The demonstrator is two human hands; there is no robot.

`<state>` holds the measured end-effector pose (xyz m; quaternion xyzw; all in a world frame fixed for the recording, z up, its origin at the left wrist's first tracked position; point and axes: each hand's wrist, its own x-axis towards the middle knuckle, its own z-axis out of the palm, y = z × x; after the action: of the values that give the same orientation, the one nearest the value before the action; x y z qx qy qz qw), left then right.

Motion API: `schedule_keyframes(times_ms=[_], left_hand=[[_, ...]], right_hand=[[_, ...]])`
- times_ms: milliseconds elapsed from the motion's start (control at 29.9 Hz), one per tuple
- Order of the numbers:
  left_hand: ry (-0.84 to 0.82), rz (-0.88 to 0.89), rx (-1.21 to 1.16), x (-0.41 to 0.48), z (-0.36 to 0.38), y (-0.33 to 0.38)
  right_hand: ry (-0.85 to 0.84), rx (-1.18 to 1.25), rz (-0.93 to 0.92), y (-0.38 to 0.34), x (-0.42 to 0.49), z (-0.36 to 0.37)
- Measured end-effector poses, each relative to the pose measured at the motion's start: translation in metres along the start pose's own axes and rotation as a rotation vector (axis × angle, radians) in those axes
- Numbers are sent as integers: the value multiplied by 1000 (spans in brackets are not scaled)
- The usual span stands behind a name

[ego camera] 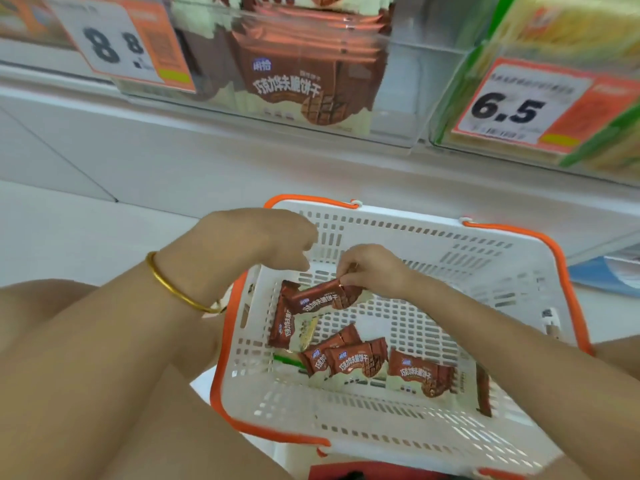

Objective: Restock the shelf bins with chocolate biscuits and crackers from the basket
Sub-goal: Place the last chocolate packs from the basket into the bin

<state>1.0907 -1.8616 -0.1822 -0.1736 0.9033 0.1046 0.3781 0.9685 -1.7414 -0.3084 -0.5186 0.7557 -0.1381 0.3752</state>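
Pinching a chocolate biscuit packet (322, 299) by its far end, the right hand (374, 270) holds it low inside the white basket (450, 244). The packet's free end hangs over another packet (282, 323). With so small a grip on slick wrapper, the packet could likely slip and drop back, or twist on the way up. The left hand (273, 237) hovers over the basket's far left corner, fingers curled under. I cannot tell whether it holds anything. More packets (356, 358) lie on the basket floor, with a green-edged wrapper (289, 361) partly buried beneath them. Above and beyond stands the clear chocolate biscuit bin (398, 109), whose tall front wall the packet must clear. The cracker bin (460, 98) stands to its right, behind a price tag (512, 105).
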Motion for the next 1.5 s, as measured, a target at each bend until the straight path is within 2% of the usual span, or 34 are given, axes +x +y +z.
schedule_keyframes(times_ms=[100,234,368,434,501,602,668,702,802,936,1136,1270,1504], left_hand=[[47,40,-174,-16,-4,-1],[262,88,-291,-39,-18,-2],[484,180,-393,-75,-49,-6],[620,234,-487,-90,-61,-11],[806,253,-624,-99,-71,-16],[1261,162,-784,-100,-84,-24],[1479,74,-719,-96,-85,-30],[1524,35,-627,-93,-82,-33],[1485,-32,-353,-77,-63,-43],[1419,-49,-195,-62,-48,-46],[1459,-67,-179,-60,-48,-41],[1521,8,-127,-64,-44,-23],[1458,63,-177,-58,-37,-12]], right_hand=[[118,182,-19,-24,-35,-54],[262,367,-49,-56,-76,-96],[379,330,-139,-96,-109,-121],[443,131,-183,-119,-117,-136],[552,-32,-231,-141,-121,-156],[807,-160,-285,-171,-114,-193],[934,-198,-284,-184,-98,-213],[957,-220,-268,-188,-86,-220],[941,-305,-194,-193,-47,-230],[970,-404,-142,-192,-12,-225],[1041,-717,-134,-190,-6,-224],[1017,-630,-142,-189,-12,-225],[997,-591,-168,-188,-13,-228]])
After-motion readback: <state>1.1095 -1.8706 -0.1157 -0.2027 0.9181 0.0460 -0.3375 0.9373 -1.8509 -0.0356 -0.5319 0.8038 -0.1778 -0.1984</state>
